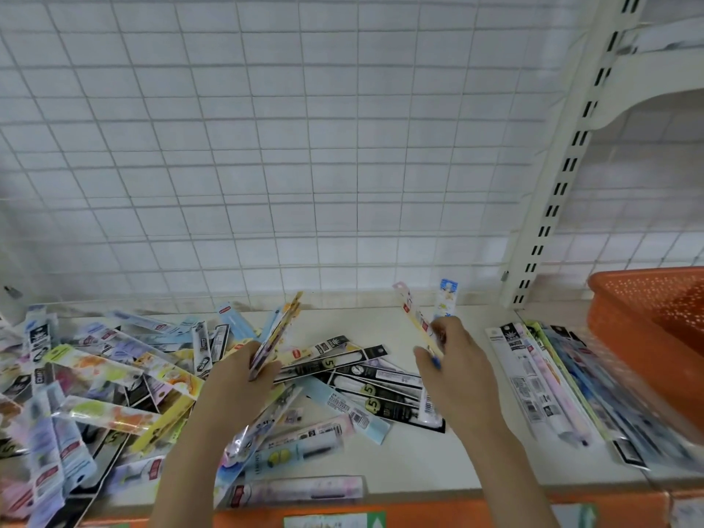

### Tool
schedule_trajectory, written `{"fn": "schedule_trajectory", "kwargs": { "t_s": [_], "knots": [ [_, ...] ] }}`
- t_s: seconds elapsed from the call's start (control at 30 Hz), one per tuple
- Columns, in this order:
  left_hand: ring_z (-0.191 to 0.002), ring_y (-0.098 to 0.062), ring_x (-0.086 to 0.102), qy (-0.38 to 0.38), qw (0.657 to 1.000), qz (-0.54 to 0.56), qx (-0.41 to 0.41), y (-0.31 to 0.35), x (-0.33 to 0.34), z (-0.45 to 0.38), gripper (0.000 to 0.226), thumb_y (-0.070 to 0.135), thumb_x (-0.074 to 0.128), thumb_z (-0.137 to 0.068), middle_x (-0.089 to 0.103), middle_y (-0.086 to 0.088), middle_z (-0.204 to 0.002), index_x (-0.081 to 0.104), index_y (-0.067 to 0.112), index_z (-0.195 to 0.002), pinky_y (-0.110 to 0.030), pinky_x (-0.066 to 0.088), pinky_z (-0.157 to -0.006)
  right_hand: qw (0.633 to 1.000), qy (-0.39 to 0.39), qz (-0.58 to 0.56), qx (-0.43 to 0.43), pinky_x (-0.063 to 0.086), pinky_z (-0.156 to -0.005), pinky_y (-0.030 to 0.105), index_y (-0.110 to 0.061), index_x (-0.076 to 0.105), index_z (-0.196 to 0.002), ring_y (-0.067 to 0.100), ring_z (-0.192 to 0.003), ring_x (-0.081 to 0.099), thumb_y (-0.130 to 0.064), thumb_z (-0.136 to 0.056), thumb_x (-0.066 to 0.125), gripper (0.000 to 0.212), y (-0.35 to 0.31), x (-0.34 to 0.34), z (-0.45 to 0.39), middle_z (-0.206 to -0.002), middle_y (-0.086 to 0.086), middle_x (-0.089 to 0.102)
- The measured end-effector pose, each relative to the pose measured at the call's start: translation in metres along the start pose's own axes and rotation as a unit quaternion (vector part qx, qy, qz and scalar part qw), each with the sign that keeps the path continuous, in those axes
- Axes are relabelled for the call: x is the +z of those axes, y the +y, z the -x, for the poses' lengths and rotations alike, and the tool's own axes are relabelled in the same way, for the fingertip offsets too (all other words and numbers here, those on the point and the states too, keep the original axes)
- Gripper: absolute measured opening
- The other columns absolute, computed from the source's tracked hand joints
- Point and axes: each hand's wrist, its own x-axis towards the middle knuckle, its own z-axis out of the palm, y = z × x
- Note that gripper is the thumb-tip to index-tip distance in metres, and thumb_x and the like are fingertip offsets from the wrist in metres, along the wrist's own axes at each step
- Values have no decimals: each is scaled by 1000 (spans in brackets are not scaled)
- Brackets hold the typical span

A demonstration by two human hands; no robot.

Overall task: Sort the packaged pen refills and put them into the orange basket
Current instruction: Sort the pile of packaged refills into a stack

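Both hands are holding flat, glossy plastic refill packets above the white bench (438, 463): the left hand (244, 379) is pinching a yellow-and-lilac packet (278, 333), and the right hand (453, 360) is gripping pale pink and blue packets (426, 318). Loose packets (114, 375) are lying heaped at left, a sorted row (552, 386) beside the perforated orange plastic basket (647, 329). They probably handle light, bendy and slippery, so gripping mid-length seems best.

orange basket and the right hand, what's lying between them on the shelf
In the head view, a neat row of refill packets lies between the right hand and the orange basket.
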Motion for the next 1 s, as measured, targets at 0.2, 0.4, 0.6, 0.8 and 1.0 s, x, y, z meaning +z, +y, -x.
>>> {"fn": "schedule_trajectory", "kwargs": {
  "t_s": [0.2, 0.4, 0.6, 0.8, 1.0],
  "knots": [
    [-64, -19, 47, 27, 999, -40, -14, -6, -1, 1, 6, 20, 50, -94, 49, 4, -65, 50, 14, -92, -26, 31, -52, 997, -48, -65, 21, 52, -57, 38, -21, 27, -129, 16, -62, 62, -7, -92, 47, 45, 16, -4, 9, -96, 5, 70],
    [-69, -26, 55, 57, 997, -55, -1, 1, 1, -5, 13, 17, 50, -94, 54, -4, -71, 56, 9, -102, -28, 36, -59, 991, -78, -87, 59, 35, -41, 12, -7, 46, -126, -4, -44, 54, -5, -95, 40, 32, 26, -8, 8, -78, -8, 62],
    [-59, -16, 42, -16, 996, -87, 27, 20, 19, -14, 24, 22, 63, -85, 47, 0, -65, 45, 13, -72, -22, 29, -47, 988, -65, -116, 84, 38, -53, 30, -13, 42, -110, 35, -73, 63, -8, -96, 36, 15, 23, -18, 7, -74, 16, 60],
    [-69, -21, 50, -70, 989, -122, 38, 27, 41, -16, 16, 11, 55, -87, 43, 6, -67, 43, 18, -79, -28, 40, -61, 993, -59, -63, 78, 32, -47, 21, -12, 47, -100, 12, -51, 47, -33, -96, 45, 21, 21, -17, 8, -61, 0, 50],
    [-77, -18, 46, -70, 983, -162, 53, 28, 44, -19, 22, 14, 48, -92, 37, 7, -67, 42, 17, -71, -24, 36, -65, 993, -100, 10, 63, 36, -49, 25, -16, 56, -90, 16, -53, 51, -32, -94, 48, 18, 24, -10, 7, -61, -1, 53]
  ]
}}
